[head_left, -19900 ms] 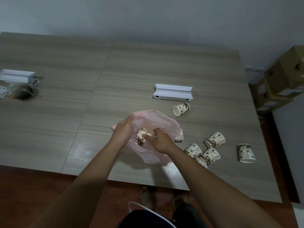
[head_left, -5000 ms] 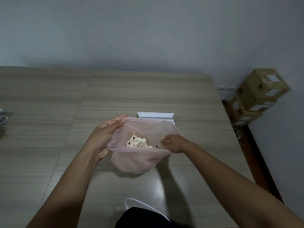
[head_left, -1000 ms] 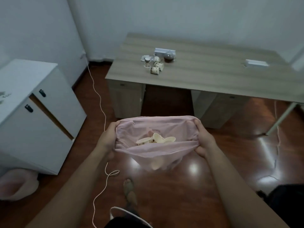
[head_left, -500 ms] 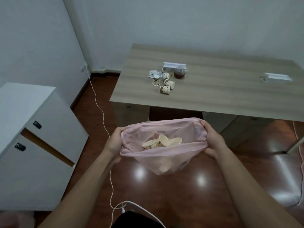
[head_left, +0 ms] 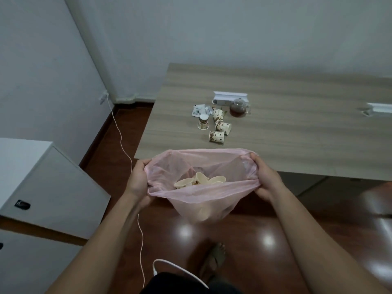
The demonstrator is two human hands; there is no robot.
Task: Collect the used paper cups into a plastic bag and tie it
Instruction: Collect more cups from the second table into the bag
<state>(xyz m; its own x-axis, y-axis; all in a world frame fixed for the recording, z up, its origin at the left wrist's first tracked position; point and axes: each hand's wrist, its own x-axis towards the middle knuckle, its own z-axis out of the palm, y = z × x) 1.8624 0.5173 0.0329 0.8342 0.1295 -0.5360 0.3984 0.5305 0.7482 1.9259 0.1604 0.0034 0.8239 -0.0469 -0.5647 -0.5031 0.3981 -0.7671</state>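
A thin pink plastic bag [head_left: 203, 198] hangs in the air just in front of the wooden table [head_left: 297, 145], its mouth stretched wide. My left hand [head_left: 139, 181] grips the bag's left rim and my right hand [head_left: 265, 179] grips its right rim. Several pale paper cups [head_left: 199, 181] lie inside the bag. On the table beyond stand and lie several more brown-patterned paper cups [head_left: 216, 126], some upright, some tipped over.
Beside the cups sit sachets [head_left: 200, 110], a glass teapot [head_left: 238, 106] and a white power strip box [head_left: 230, 96]; another white box [head_left: 379, 109] lies far right. A white cabinet [head_left: 42, 187] stands at left. A white cable [head_left: 127, 158] runs across the red floor.
The table with the cups has come closer and larger in view. Both hands keep the bag open in the same grip; the cabinet has slid further left.
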